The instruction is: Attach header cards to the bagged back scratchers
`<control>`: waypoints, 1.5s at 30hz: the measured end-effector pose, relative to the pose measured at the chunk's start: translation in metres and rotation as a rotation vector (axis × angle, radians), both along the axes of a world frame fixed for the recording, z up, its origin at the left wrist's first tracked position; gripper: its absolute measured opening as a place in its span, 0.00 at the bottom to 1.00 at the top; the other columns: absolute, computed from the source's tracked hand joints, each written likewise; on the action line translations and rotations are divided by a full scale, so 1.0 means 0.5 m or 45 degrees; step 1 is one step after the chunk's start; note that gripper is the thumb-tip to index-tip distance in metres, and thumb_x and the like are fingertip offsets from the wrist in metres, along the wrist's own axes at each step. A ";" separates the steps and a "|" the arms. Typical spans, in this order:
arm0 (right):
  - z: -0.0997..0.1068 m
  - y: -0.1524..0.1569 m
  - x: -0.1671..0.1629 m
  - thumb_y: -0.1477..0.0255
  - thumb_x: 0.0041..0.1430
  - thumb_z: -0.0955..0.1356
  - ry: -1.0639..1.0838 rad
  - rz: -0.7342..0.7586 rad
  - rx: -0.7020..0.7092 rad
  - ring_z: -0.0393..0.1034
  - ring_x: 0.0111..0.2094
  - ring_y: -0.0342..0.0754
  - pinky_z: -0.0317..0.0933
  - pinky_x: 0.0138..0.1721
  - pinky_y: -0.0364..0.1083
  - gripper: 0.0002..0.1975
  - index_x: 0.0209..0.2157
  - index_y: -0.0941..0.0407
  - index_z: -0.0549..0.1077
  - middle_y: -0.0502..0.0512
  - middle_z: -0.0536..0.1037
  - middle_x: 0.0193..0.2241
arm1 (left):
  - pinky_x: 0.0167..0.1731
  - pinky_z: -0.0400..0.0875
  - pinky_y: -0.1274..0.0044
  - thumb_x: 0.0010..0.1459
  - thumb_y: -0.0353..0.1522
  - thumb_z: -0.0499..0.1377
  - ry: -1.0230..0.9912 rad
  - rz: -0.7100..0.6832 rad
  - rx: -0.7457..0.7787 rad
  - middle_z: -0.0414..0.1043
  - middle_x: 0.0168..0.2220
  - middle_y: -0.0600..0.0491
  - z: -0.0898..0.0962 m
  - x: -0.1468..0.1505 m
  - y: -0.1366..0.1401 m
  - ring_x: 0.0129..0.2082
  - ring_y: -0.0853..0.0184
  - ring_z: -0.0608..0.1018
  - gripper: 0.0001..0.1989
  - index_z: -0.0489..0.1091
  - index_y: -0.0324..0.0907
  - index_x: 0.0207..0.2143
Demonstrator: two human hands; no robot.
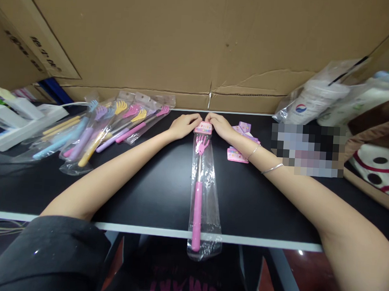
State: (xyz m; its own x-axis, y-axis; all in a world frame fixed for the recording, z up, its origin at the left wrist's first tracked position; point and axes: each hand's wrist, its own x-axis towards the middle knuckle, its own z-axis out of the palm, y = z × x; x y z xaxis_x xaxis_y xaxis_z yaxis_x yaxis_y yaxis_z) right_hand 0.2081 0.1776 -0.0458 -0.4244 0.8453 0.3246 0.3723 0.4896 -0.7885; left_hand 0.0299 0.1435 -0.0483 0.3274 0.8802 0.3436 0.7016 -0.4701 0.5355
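One pink card (203, 128), pinched by both hands at the head of a clear bag (209, 194).
Left hand (184, 126) and right hand (220, 127) near the upper corners: likely to skew or crease under uneven pull. Inside, a pink back scratcher (198, 185), handle end (195, 242) beyond the black table's (165, 196) front edge; perhaps liable to catch if bumped. Loose cards (237, 155) beside the right forearm (262, 159), easily brushed astray.

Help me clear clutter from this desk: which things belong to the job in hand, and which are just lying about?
Likely the job:
bagged pink scratcher
pink card at its top
loose cards
bagged scratchers at left

Probably just lying about:
lidded cup
power strip
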 end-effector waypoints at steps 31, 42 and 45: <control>-0.005 -0.003 -0.002 0.79 0.51 0.58 0.146 -0.042 -0.051 0.61 0.31 0.47 0.57 0.39 0.46 0.09 0.22 0.53 0.63 0.50 0.66 0.23 | 0.31 0.55 0.77 0.64 0.46 0.44 -0.002 0.053 0.000 0.70 0.29 0.53 0.006 0.004 -0.009 0.31 0.67 0.70 0.19 0.62 0.42 0.28; -0.001 -0.006 -0.003 0.83 0.49 0.58 0.166 -0.035 -0.195 0.59 0.22 0.43 0.55 0.30 0.44 0.10 0.23 0.54 0.64 0.46 0.64 0.19 | 0.31 0.55 0.77 0.64 0.45 0.45 0.011 0.099 0.009 0.73 0.31 0.53 0.006 0.001 -0.007 0.33 0.65 0.72 0.19 0.64 0.42 0.29; -0.001 -0.006 -0.004 0.83 0.49 0.58 0.149 -0.034 -0.179 0.59 0.21 0.42 0.55 0.29 0.43 0.10 0.23 0.54 0.63 0.45 0.64 0.18 | 0.31 0.55 0.77 0.65 0.45 0.46 0.010 0.105 0.008 0.73 0.31 0.53 0.006 0.001 -0.008 0.33 0.66 0.72 0.19 0.65 0.42 0.30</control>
State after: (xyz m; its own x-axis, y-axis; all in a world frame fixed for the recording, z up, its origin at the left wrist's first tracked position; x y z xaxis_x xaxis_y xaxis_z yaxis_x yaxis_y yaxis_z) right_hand 0.2062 0.1745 -0.0462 -0.3671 0.8964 0.2484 0.2857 0.3628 -0.8870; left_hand 0.0302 0.1395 -0.0454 0.2566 0.9022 0.3467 0.7421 -0.4137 0.5273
